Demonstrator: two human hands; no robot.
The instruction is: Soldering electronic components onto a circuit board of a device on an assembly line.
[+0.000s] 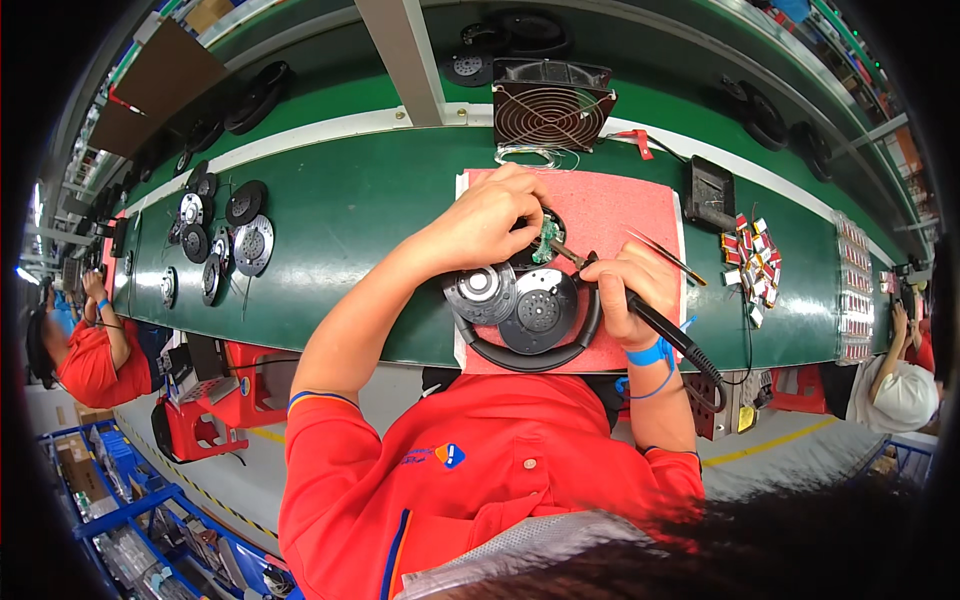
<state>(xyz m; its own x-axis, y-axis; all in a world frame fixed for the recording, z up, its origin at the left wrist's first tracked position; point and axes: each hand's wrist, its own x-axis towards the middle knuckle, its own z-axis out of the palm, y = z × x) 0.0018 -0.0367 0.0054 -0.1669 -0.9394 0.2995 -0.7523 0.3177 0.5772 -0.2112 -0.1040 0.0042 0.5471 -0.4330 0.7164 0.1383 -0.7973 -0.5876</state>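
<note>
My right hand [630, 290] grips a soldering iron [660, 322] like a pen, and its tip reaches a small green circuit board [545, 241]. The board sits in a round black ear cup [553, 216] at the mat's middle. My left hand [492, 218] is closed in a pinch just left of the board; what its fingers hold is hidden. Nearer me lie a headphone headband [530, 358], a black round speaker plate [538, 312] and a grey-and-silver round part [481, 288]. Tweezers [667, 258] rest right of my right hand.
A pink mat [640, 205] covers the green bench [330, 200]. Behind stand a fan with a wire grille [553, 112] and a black tray [710, 193]. To the right lie small red-and-white packs [752, 262] and a clear tray [855, 290]; round speaker parts [252, 245] lie left. Co-workers sit at both sides.
</note>
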